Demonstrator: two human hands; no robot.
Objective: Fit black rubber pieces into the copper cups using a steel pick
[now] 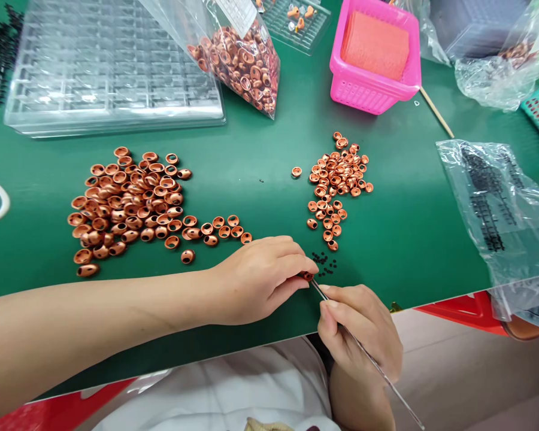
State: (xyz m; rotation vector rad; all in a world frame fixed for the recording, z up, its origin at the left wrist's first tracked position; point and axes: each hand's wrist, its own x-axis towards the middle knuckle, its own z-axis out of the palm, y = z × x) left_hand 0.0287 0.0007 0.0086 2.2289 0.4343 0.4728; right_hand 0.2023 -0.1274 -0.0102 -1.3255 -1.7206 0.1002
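Note:
Between the fingertips of my left hand (265, 278) is a small copper-coloured ring (306, 276), mostly covered by the fingers. My right hand (363, 329) grips a thin metal pick (383, 372) like a pen, slanting up to the left, and its tip meets the ring. Whether the tip is inside the ring I cannot tell. Just beyond the fingertips lie several tiny black pieces (326, 263) on the green table (260, 155). A large heap of copper-coloured rings (130, 200) spreads behind my left forearm. Farther right sits a smaller heap of similar rings (341, 170).
Stacked clear plastic trays (117, 72) stand at the back left, beside a bag of copper-coloured rings (245, 66). A pink basket (372, 96) holds orange-red sheets (377, 45). Right of it lie a wooden stick (435, 111) and a clear bag of black parts (485, 197).

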